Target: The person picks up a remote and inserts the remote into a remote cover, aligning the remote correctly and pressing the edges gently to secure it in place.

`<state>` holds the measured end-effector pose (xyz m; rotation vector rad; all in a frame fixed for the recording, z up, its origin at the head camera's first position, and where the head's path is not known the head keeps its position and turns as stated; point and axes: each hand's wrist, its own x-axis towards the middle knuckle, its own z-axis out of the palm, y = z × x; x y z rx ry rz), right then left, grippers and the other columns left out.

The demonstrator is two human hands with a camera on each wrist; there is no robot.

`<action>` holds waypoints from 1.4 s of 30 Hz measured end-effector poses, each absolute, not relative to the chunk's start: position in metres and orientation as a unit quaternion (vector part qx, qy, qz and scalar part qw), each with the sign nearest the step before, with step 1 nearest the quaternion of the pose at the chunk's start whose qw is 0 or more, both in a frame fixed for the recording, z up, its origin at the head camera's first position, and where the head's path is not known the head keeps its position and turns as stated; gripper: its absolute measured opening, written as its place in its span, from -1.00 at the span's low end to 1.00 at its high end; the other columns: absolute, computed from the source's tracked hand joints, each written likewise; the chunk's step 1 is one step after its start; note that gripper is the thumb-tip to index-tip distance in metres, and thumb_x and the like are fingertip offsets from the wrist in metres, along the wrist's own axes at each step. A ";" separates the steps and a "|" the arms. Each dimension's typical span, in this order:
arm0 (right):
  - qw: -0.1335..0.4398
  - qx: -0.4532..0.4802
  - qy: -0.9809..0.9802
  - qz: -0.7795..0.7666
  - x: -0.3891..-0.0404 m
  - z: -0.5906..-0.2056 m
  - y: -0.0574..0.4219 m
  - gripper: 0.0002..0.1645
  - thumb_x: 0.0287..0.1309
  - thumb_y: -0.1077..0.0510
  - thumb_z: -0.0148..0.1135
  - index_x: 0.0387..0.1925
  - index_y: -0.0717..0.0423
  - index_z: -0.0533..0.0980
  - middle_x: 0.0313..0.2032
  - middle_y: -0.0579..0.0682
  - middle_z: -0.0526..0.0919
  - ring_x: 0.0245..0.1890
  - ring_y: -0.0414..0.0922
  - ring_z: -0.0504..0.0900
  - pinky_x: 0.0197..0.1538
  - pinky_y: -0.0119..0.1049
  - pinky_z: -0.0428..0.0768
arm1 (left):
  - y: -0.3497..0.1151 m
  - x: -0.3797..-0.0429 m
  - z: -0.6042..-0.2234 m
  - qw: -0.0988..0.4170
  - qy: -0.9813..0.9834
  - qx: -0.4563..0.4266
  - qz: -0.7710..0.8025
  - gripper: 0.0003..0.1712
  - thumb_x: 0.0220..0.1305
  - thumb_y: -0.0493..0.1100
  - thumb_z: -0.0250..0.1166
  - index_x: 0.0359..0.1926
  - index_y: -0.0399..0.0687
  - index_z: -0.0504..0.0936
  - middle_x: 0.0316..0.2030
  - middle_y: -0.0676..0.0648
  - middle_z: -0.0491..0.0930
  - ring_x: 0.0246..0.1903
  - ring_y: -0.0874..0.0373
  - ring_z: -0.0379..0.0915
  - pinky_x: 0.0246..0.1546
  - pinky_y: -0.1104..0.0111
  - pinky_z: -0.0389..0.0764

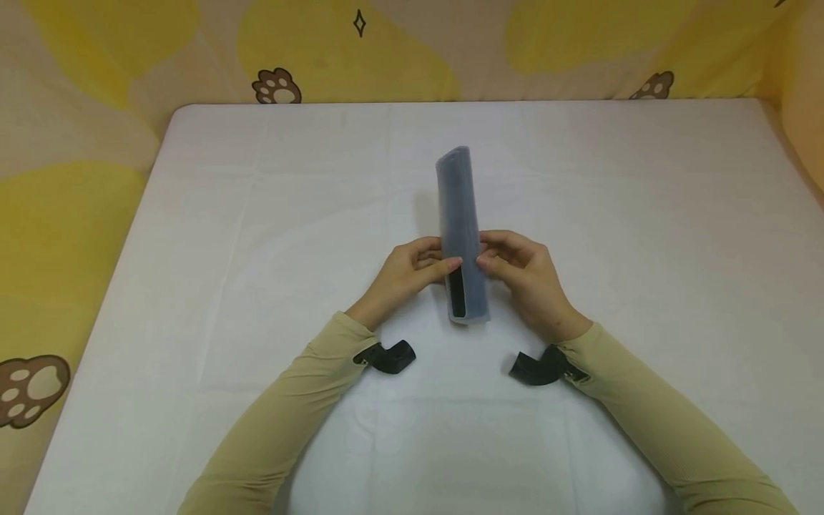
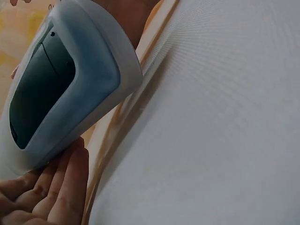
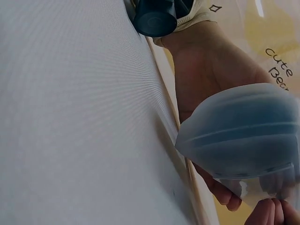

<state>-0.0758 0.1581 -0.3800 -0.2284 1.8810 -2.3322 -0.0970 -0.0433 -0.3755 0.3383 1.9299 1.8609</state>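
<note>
A long blue-grey case (image 1: pixel 458 207) in a frosted, translucent cover is held up on end over the table. A dark, glossy panel (image 2: pixel 42 84) shows through an opening in its side. My left hand (image 1: pixel 412 275) grips the case's lower left side, thumb across the front and fingers behind. From the other side my right hand (image 1: pixel 524 275) pinches the right edge between thumb and fingers. In the right wrist view, the right fingertips (image 3: pixel 269 213) are at a clear film flap (image 3: pixel 248 188) along the cover's edge.
A white cloth (image 1: pixel 309 214) covers the table. Yellow-and-cream fabric (image 1: pixel 412 50) with paw prints hangs behind the table and along its left. Black wrist mounts stick out from the left sleeve (image 1: pixel 290 400) and the right sleeve (image 1: pixel 669 415).
</note>
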 end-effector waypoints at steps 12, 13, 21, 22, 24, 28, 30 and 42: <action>0.091 -0.146 0.657 -0.734 -0.075 -0.377 0.157 -0.55 0.11 0.41 0.23 0.07 0.15 0.52 -0.11 0.02 0.57 -0.13 -0.09 0.49 -0.10 -0.33 0.56 | -0.043 -0.096 -0.374 0.217 0.725 0.124 0.642 -0.42 0.23 -0.18 0.29 0.22 -0.32 0.38 0.03 -0.25 0.55 0.03 0.02 0.51 0.07 0.25 0.49; 0.092 -0.144 0.662 -0.730 -0.075 -0.377 0.157 -0.55 0.11 0.40 0.23 0.07 0.15 0.51 -0.11 0.02 0.57 -0.13 -0.09 0.49 -0.10 -0.33 0.56 | -0.043 -0.095 -0.374 0.218 0.722 0.125 0.644 -0.42 0.23 -0.18 0.28 0.22 -0.32 0.38 0.03 -0.24 0.55 0.03 0.02 0.51 0.08 0.26 0.48; 0.136 -0.096 0.659 -0.734 -0.076 -0.378 0.157 -0.60 0.17 0.33 0.21 0.06 0.26 0.45 -0.13 0.07 0.60 -0.17 -0.09 0.57 -0.10 -0.26 0.58 | -0.046 -0.095 -0.374 0.199 0.730 0.148 0.637 -0.55 0.21 -0.18 0.30 0.08 -0.31 0.52 -0.09 -0.15 0.57 -0.12 0.08 0.55 0.00 0.30 0.51; 0.145 -0.092 0.661 -0.731 -0.076 -0.378 0.157 -0.60 0.18 0.31 0.21 0.07 0.28 0.44 -0.13 0.08 0.60 -0.16 -0.08 0.58 -0.08 -0.25 0.58 | -0.046 -0.096 -0.374 0.193 0.735 0.151 0.633 -0.58 0.20 -0.18 0.31 0.04 -0.31 0.54 -0.10 -0.14 0.57 -0.14 0.08 0.55 -0.01 0.30 0.51; 0.162 -0.090 0.665 -0.724 -0.076 -0.378 0.157 -0.60 0.20 0.28 0.19 0.07 0.32 0.42 -0.11 0.10 0.61 -0.14 -0.07 0.59 -0.04 -0.22 0.57 | -0.047 -0.096 -0.374 0.186 0.737 0.154 0.631 -0.60 0.19 -0.19 0.32 0.02 -0.31 0.56 -0.10 -0.13 0.56 -0.15 0.08 0.54 -0.02 0.31 0.51; 0.177 -0.094 0.669 -0.716 -0.077 -0.379 0.157 -0.56 0.24 0.25 0.16 0.11 0.36 0.38 -0.07 0.12 0.60 -0.11 -0.05 0.60 0.01 -0.19 0.55 | -0.048 -0.096 -0.375 0.193 0.710 0.143 0.661 -0.47 0.19 -0.23 0.32 0.18 -0.28 0.47 -0.02 -0.15 0.56 -0.08 0.06 0.54 0.02 0.31 0.51; 0.180 -0.090 0.664 -0.721 -0.077 -0.378 0.157 -0.54 0.24 0.26 0.15 0.13 0.34 0.35 -0.07 0.13 0.60 -0.11 -0.05 0.59 0.00 -0.20 0.55 | -0.048 -0.096 -0.375 0.198 0.694 0.134 0.679 -0.40 0.18 -0.25 0.32 0.24 -0.25 0.40 0.01 -0.18 0.56 -0.05 0.05 0.54 0.03 0.30 0.51; 0.171 -0.069 0.663 -0.726 -0.078 -0.377 0.157 -0.51 0.20 0.25 0.21 0.15 0.25 0.34 -0.15 0.08 0.59 -0.17 -0.12 0.60 -0.04 -0.28 0.55 | -0.048 -0.098 -0.376 0.200 0.662 0.133 0.710 -0.43 0.17 -0.31 0.32 0.22 -0.26 0.42 0.07 -0.19 0.53 0.04 0.05 0.50 0.10 0.28 0.45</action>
